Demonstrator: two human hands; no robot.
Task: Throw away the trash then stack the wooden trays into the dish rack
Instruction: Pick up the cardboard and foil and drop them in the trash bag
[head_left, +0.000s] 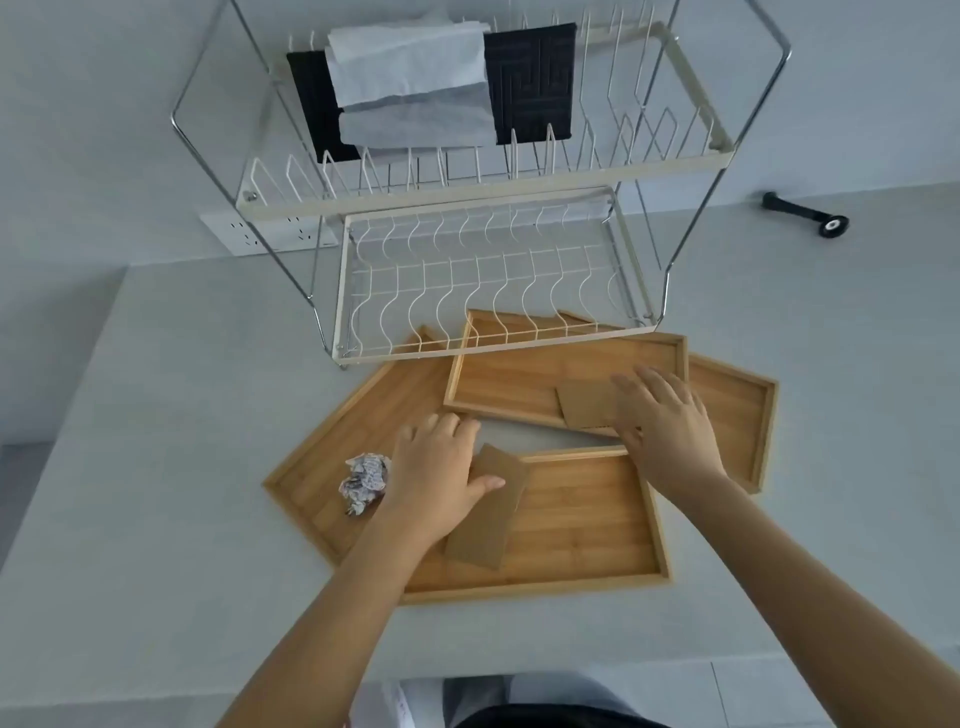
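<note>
On the pale grey countertop (156, 467), four shallow rectangular bamboo trays overlap below a two-tier white wire dish rack (483, 270) at 12 o'clock. Near tray (587, 525) sits at 6 o'clock; left tray (363, 431) at 9 o'clock, partly under it; upper tray (524, 379) pokes under the rack's front edge; right tray (732, 415) at 3 o'clock, mostly covered. Left hand (439, 475) lies flat, fingers spread, palm on a brown cardboard rectangle (488, 514) lying in the near tray, not gripping. Right hand (665, 421) lies open, fingers extended over a second brown cardboard piece (584, 402) in the upper tray; pressing or just hovering, hard to tell. Crumpled white printed paper ball (365, 483) rests in the left tray, just beside the left wrist at 9 o'clock. Rack's top tier holds black quilted cloths (535, 78) and white paper sheets (410, 67). White power strip (260, 234) behind the rack at 10 o'clock; black handled tool (805, 213) at 2 o'clock, well apart.
</note>
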